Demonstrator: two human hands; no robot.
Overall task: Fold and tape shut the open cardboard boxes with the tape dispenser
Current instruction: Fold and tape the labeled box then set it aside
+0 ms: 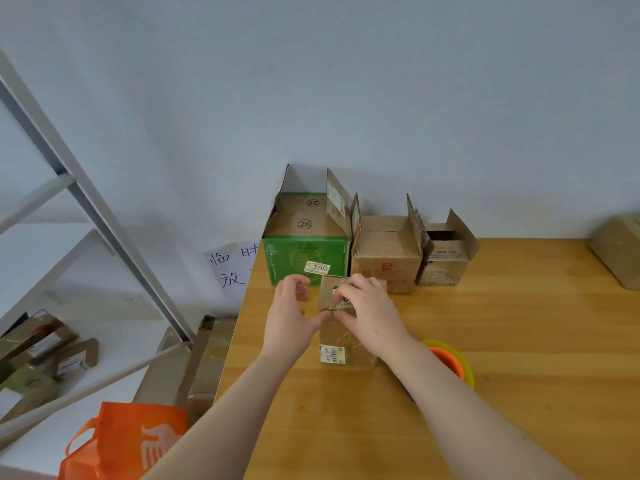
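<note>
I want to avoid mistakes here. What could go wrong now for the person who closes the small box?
The tall small brown cardboard box stands narrow, so pressing by the left hand and right hand might tip it. The orange and yellow-green tape dispenser lies partly hidden behind the right forearm, which could knock it.

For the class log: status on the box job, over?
Both hands on small box, pressing flaps. Three boxes behind, open. Nothing blocking.

Matt cardboard boxes (386, 258), smooth wooden table (502, 341)
</note>
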